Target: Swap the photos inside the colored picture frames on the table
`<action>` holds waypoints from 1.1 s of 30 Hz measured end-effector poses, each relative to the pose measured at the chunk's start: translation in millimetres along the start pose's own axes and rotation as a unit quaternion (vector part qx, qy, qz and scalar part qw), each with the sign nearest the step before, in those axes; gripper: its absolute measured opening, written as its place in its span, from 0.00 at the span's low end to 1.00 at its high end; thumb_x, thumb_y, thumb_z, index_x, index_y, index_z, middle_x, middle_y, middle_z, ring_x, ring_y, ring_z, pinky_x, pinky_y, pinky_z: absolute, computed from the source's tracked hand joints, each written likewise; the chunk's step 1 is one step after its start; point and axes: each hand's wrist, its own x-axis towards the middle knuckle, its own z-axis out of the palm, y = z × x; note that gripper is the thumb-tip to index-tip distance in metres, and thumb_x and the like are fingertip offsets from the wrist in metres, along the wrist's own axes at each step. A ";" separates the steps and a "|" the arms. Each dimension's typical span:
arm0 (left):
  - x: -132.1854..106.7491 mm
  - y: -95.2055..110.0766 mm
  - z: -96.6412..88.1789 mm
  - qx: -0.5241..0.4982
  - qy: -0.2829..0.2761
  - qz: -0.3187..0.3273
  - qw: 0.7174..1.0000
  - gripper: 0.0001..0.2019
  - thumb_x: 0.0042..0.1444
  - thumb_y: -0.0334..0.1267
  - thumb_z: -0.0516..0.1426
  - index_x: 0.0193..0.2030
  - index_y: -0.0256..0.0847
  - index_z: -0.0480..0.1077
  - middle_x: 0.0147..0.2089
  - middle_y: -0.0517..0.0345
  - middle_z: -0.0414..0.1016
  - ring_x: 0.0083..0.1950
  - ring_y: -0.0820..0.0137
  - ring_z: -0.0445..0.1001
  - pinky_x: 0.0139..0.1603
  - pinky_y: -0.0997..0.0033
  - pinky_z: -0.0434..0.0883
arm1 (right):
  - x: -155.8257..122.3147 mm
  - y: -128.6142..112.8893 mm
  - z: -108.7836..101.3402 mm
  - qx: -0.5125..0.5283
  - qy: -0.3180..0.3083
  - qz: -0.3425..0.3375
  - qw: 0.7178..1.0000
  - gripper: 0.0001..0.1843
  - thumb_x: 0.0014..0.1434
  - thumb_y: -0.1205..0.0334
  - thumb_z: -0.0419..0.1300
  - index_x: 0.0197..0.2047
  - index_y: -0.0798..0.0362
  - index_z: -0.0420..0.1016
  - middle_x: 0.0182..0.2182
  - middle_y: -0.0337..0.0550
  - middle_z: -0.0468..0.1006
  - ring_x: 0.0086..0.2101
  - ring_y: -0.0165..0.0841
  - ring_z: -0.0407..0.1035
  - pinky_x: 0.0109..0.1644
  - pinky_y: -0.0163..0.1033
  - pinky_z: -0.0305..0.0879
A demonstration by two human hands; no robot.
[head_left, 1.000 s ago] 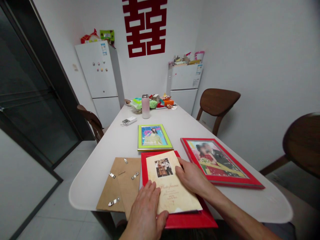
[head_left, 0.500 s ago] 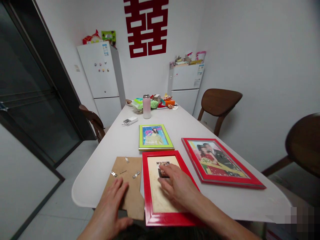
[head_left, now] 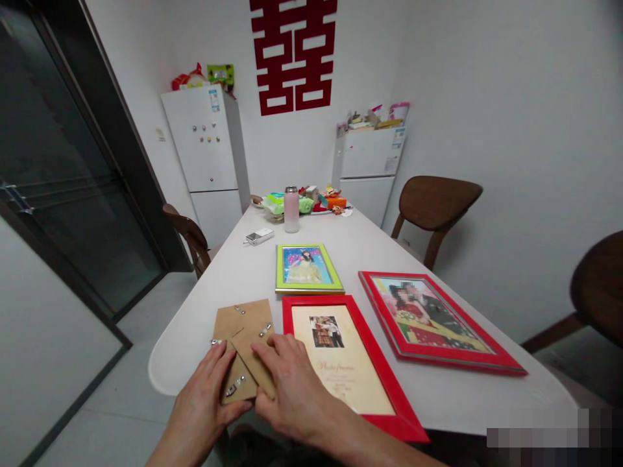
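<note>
Brown cardboard frame backing lies on the tabletop between our hands: left hand and right hand press in on it from both sides, fingers on the board, a red photo frame just beside the right hand.

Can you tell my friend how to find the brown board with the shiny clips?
On the white table, find the red frame at the near end. Just left of it lies a plain brown board, touched by the left hand and right hand. Unlike its neighbours, it has metal clips and no picture.
</note>
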 end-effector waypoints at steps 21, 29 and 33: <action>42.0 123.3 17.5 -0.105 -0.203 0.065 0.971 0.27 0.46 0.42 0.57 0.53 0.33 0.59 0.58 0.39 0.53 0.58 0.55 0.52 0.55 0.45 0.52 | -90.3 101.0 -50.7 -0.126 0.064 0.049 0.989 0.23 0.44 0.63 0.52 0.46 0.52 0.67 0.48 0.50 0.64 0.48 0.42 0.58 0.49 0.52 0.55; 48.3 124.3 14.5 -0.111 -0.230 0.057 0.965 0.27 0.47 0.41 0.55 0.54 0.34 0.57 0.59 0.43 0.50 0.60 0.57 0.49 0.56 0.48 0.51 | -89.6 98.5 -49.6 -0.168 0.092 0.045 0.981 0.22 0.43 0.64 0.52 0.45 0.52 0.68 0.46 0.50 0.66 0.45 0.41 0.60 0.47 0.50 0.57; 49.9 123.2 12.4 -0.099 -0.249 0.054 0.962 0.28 0.46 0.41 0.56 0.54 0.32 0.57 0.59 0.42 0.52 0.59 0.58 0.51 0.56 0.50 0.51 | -92.3 97.2 -45.8 -0.184 0.094 0.035 0.978 0.21 0.44 0.63 0.53 0.45 0.52 0.68 0.45 0.50 0.67 0.44 0.41 0.60 0.46 0.50 0.57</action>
